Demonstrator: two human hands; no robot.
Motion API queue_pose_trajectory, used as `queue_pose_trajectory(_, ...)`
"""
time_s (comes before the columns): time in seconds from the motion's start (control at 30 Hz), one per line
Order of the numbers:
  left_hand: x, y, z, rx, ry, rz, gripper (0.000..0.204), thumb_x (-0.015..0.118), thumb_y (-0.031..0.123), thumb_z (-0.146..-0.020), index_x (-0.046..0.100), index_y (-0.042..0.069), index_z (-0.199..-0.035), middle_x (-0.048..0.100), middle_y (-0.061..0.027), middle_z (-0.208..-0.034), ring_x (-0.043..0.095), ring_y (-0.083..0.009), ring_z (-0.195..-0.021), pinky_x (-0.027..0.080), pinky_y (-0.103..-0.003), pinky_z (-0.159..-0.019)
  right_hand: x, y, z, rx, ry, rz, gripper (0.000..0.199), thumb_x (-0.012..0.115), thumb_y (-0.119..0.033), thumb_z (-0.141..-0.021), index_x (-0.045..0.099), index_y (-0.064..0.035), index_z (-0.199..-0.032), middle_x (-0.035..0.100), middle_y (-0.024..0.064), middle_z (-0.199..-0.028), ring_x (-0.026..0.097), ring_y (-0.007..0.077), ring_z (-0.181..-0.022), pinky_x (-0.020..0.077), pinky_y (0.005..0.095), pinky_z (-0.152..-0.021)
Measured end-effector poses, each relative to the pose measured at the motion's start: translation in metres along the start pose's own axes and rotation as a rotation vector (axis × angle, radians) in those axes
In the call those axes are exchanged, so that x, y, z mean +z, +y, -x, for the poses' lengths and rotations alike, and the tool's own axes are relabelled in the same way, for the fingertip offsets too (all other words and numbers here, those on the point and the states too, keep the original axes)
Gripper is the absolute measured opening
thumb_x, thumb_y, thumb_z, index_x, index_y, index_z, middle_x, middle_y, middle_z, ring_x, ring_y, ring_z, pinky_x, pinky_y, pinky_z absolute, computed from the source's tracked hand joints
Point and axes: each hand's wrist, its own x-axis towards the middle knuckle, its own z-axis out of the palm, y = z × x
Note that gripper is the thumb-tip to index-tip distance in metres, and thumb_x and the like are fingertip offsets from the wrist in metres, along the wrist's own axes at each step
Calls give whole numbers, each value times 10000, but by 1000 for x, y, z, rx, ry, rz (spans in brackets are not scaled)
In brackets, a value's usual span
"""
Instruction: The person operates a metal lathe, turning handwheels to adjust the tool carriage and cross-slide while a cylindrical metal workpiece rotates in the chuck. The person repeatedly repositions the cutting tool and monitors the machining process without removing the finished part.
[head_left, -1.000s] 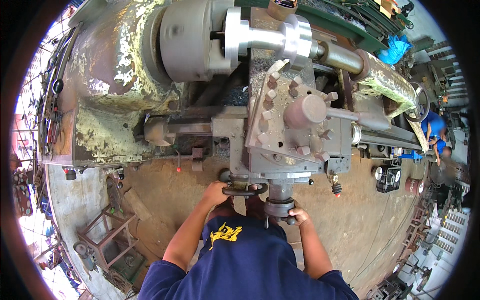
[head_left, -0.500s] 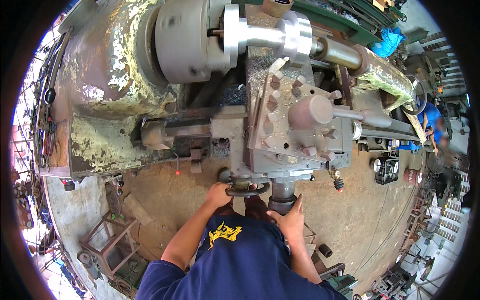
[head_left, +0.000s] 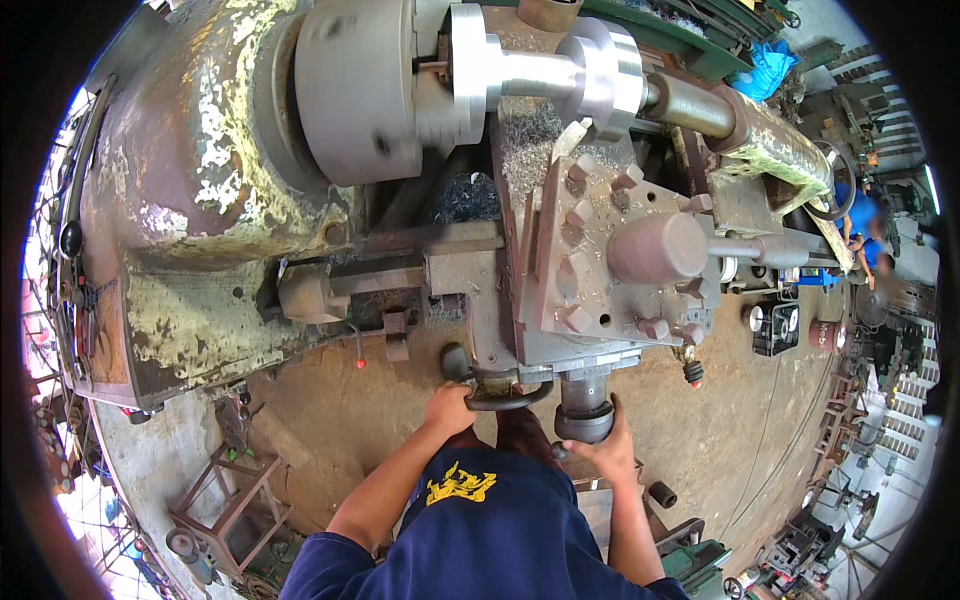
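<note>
At the lathe's front, my left hand [head_left: 450,409] is closed round the rim of a dark handwheel [head_left: 510,400]. To its right, my right hand [head_left: 608,450] grips the dark round cross-slide handle [head_left: 585,425], fingers along its right side and thumb beside a small ball knob [head_left: 558,451]. Above them sits the square tool post [head_left: 580,290] with several bolts and a rounded central hub [head_left: 657,248]. Its cutting tool [head_left: 570,138] points at a shiny flanged metal shaft [head_left: 540,75], held between the motion-blurred chuck [head_left: 355,95] and the tailstock [head_left: 775,155].
Metal chips [head_left: 535,150] lie behind the tool post. A red-tipped lever [head_left: 359,350] hangs below the bed at left. A metal frame stand [head_left: 235,500] is on the floor at lower left, a black crate [head_left: 775,328] at right. Another person [head_left: 862,225] in blue is at far right.
The machine appears larger and the tool post further right in view. My right hand has shifted on the cross-slide handle, and the ball knob now shows by my thumb. My left hand stays on the handwheel.
</note>
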Motion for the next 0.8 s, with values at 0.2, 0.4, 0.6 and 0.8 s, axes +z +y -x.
queue_pose_trajectory(0.2,0,-7,-5,57,-83,-4,281,638,170,-683,708,60,-932,665,-181,-1013,615,-370,-1010,514,-460,-866,46,-37,36,-26,293,465,1193,851,-356,-675,104,50,-1513,300,364,-1438,381,516,-1289,358,521,-1067)
queue_pose_trajectory(0.4,4,-23,-11,265,26,158,222,657,215,-701,630,0,-753,633,-218,-825,609,-422,-844,498,-484,-759,48,-35,22,34,368,455,1224,874,-396,-630,139,14,-1518,356,336,-1411,438,489,-1251,412,509,-1022)
queue_pose_trajectory(0.6,6,-16,-9,136,-4,55,216,627,170,-680,673,29,-837,665,-188,-895,618,-387,-952,512,-475,-827,54,-41,17,37,453,479,1224,891,-378,-591,177,-9,-1515,418,306,-1375,493,471,-1201,451,507,-978)
queue_pose_trajectory(0.8,9,-11,-5,109,28,47,188,623,175,-710,677,38,-828,678,-169,-896,621,-371,-951,515,-461,-848,54,-40,16,54,470,486,1220,894,-380,-579,197,-11,-1509,435,293,-1369,497,463,-1200,456,501,-976)
